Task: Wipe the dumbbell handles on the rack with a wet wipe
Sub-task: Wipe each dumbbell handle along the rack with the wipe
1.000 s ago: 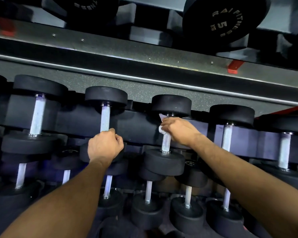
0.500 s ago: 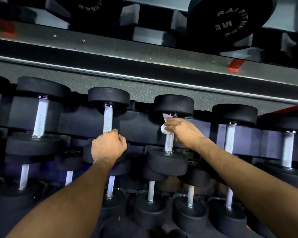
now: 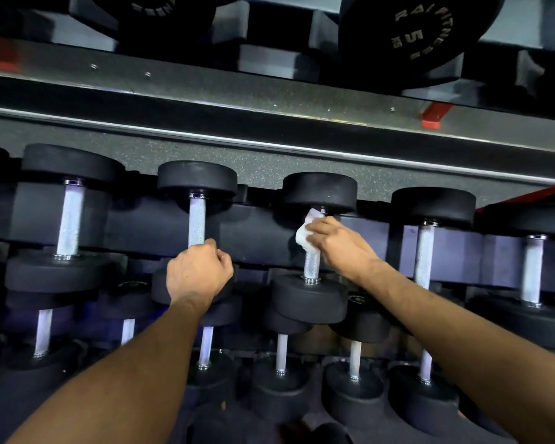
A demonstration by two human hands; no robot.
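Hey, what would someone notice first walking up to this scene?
Two bare arms reaching into a row of black dumbbells. The right hand presses a white wet wipe around the centre dumbbell's handle; the left hand grips the neighbouring handle. Above, a black weight plate sits upper right.

crumpled white wet wipe point(image 3: 303, 239) around upper knurled dumbbell handle point(image 3: 311, 265) on rack

2 bare forearms reach in from the lower edge; no sleeve, watch or glove covers them. The left hand point(image 3: 199, 272) and right hand point(image 3: 342, 248) carry no rings
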